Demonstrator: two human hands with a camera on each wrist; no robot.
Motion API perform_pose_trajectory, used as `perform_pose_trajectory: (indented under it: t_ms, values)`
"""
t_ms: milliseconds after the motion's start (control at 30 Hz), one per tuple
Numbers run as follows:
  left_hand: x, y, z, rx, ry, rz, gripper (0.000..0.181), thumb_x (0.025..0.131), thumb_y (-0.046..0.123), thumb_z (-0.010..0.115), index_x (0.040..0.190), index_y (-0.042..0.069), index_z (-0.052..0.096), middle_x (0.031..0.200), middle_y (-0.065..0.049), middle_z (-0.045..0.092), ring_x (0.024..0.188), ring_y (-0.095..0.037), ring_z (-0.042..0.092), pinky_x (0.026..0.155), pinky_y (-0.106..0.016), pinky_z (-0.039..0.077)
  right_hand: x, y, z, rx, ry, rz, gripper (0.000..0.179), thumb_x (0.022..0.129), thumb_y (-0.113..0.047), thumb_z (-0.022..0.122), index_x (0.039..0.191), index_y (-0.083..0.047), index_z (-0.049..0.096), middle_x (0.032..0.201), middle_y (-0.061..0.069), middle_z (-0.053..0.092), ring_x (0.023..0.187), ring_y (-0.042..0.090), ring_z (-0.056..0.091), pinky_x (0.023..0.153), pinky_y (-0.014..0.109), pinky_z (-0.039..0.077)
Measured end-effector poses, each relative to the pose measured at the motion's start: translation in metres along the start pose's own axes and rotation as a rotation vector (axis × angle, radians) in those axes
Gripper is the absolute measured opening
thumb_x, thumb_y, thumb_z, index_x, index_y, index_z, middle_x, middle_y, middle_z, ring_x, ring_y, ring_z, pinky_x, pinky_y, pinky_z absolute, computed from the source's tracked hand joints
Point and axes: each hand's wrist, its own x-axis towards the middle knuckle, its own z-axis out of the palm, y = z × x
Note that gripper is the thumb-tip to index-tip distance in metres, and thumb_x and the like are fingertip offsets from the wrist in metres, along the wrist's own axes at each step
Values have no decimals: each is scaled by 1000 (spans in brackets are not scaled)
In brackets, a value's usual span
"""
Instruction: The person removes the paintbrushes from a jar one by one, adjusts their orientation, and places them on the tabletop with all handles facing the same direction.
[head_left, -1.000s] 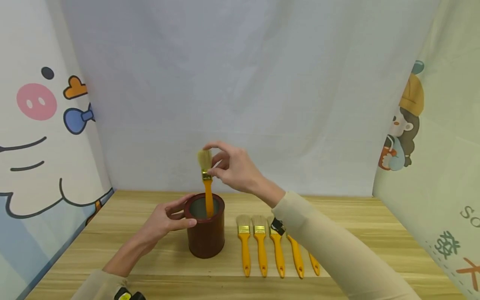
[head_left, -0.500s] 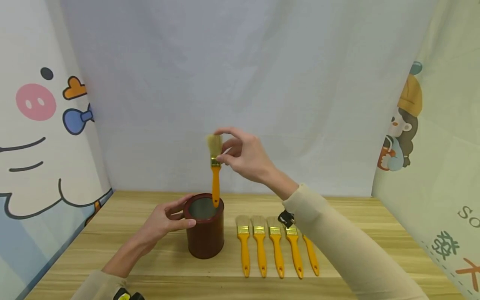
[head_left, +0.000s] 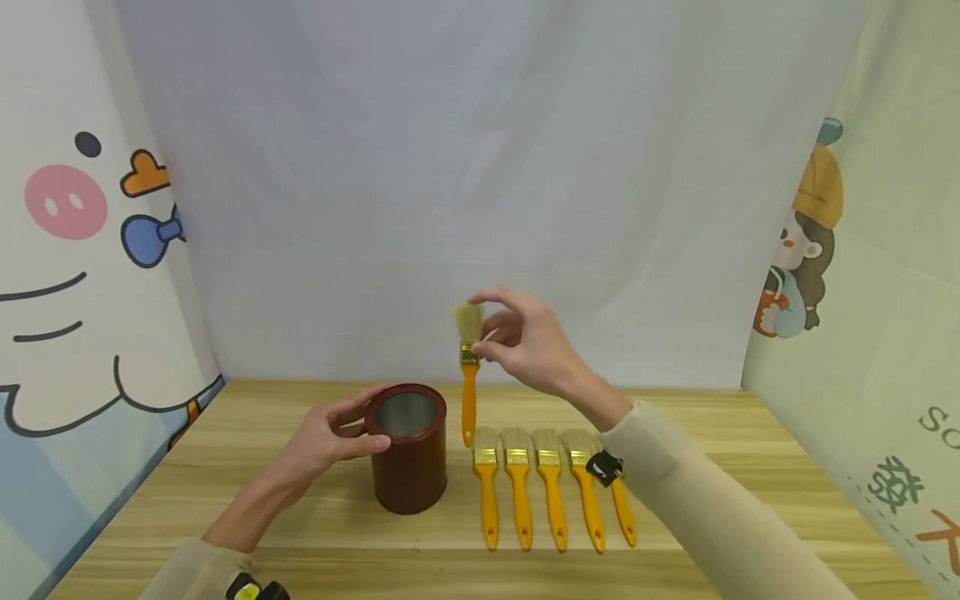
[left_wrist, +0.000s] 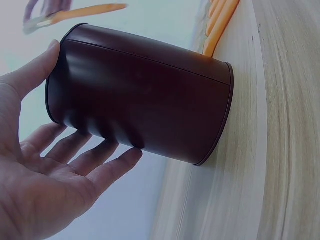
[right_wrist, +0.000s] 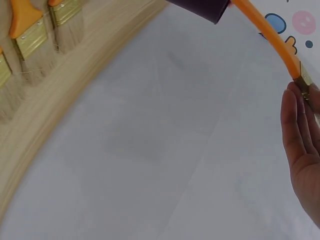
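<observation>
With its bristles up and its orange handle hanging down, a paintbrush (head_left: 468, 400) is pinched at the metal band by my right hand (head_left: 538, 348). It hangs above the table, just right of a dark red can (head_left: 409, 471). My left hand (head_left: 318, 446) holds the upright can near the rim; in the left wrist view the thumb lies at the rim of the can (left_wrist: 145, 95) and the fingers lie along the opposite side. No brush shows in the visible part of the can's mouth. Several more paintbrushes (head_left: 519, 492) lie in a row to its right.
The wooden table (head_left: 315, 533) ends at a pale cloth backdrop (head_left: 480, 167). Printed curtains (head_left: 885, 333) stand on both sides. The right sleeve (head_left: 697, 492) passes over the rightmost brushes.
My right hand has drawn the paintbrush up out of the can's mouth, then moved it right and lower, beside the can. The left hand has stayed on the can.
</observation>
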Motion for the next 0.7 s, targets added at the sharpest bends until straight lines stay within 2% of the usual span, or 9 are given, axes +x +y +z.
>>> perform_pose_trajectory:
  t_ms: [233,567,700]
  values:
    - [0,1,-1,1,1,-1,76,95,16,81,162,11,45,160,-21,46,144,-52,41,103,-46,55,-30,25,-3,0,-17,97,52,93,5,78,141,-8,63,92,8,74,74,19,73,71,35,63]
    - [-2,3,-1,5,0,5,77,95,16,80,162,8,43,161,-23,43,145,-55,38,104,-48,54,-63,53,-12,-4,-19,184,54,92,6,78,142,-7,63,94,10,73,77,26,74,73,35,63]
    - [-2,3,-1,12,5,-4,77,95,16,80,162,9,44,160,-21,45,145,-54,38,104,-48,54,-78,63,-21,-7,-31,213,52,93,5,77,142,-6,62,94,10,72,76,24,73,72,39,63]
